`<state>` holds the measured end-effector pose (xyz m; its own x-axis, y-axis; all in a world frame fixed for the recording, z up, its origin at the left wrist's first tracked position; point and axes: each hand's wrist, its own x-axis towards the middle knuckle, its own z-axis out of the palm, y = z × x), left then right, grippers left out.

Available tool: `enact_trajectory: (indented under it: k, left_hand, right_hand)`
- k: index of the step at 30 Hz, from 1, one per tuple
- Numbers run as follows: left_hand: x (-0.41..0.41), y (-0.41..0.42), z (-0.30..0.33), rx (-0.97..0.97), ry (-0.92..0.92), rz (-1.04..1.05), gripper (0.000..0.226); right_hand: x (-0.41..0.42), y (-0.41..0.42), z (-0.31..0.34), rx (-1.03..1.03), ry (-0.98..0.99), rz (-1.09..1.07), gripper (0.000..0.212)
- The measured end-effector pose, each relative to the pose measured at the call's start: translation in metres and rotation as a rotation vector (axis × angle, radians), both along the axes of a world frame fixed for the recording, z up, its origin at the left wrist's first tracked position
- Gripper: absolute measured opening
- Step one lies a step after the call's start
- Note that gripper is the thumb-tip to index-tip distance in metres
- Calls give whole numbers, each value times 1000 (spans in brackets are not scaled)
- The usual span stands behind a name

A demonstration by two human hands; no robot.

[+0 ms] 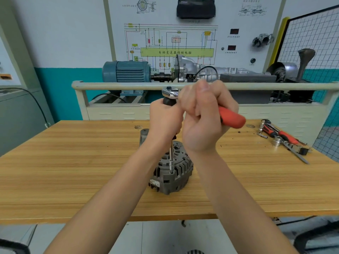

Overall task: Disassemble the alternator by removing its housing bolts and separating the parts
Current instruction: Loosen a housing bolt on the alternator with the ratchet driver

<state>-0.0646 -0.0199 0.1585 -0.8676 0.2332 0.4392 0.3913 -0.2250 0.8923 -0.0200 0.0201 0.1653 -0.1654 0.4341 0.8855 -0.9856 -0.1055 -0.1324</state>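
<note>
A grey alternator (172, 173) stands on the wooden table (73, 162), its finned housing facing up. A chrome socket extension (171, 158) rises straight from a bolt at the housing's near edge. My left hand (165, 118) grips the black driver handle (168, 101) on top of that extension. A chrome ratchet head (170, 92) sits on the handle's top end. My right hand (203, 116) is wrapped round the ratchet's red handle (232, 118), which sticks out to the right. My arms hide part of the alternator.
Loose tools (282, 138) lie at the table's right end: a red-handled driver, a socket, a ratchet and a file. Behind the table stands a training bench with a blue motor (126, 71) and a gearbox. A wire mesh panel (311, 43) is at right.
</note>
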Motion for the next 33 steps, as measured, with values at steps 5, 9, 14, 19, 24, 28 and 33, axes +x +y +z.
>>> enact_trajectory:
  k: [5, 9, 14, 19, 24, 28, 33]
  left_hand:
    - [-12, -17, 2, -46, -41, -354, 36]
    - [-20, -24, 6, -147, -10, -641, 35]
    - [-17, -14, 3, -73, -76, -671, 39]
    - [-15, -8, -1, -10, -69, -324, 48]
    - [14, 12, 0, 135, 168, -387, 41]
    - [10, 5, 1, 17, 152, -307, 43]
    - [-16, -13, -1, -12, -18, -315, 37]
  right_hand:
    - [-6, 28, 19, -104, -110, 527, 47]
    - [-19, 49, 21, -355, -275, 968, 47]
    - [-23, 53, 20, -450, -279, 1027, 46]
    - [-7, 32, 16, -241, -162, 635, 49]
    - [-6, -10, 1, 23, 101, -125, 30]
    - [-4, -11, -1, 79, 65, -206, 33]
    - [-7, 15, 15, -61, -27, 297, 41]
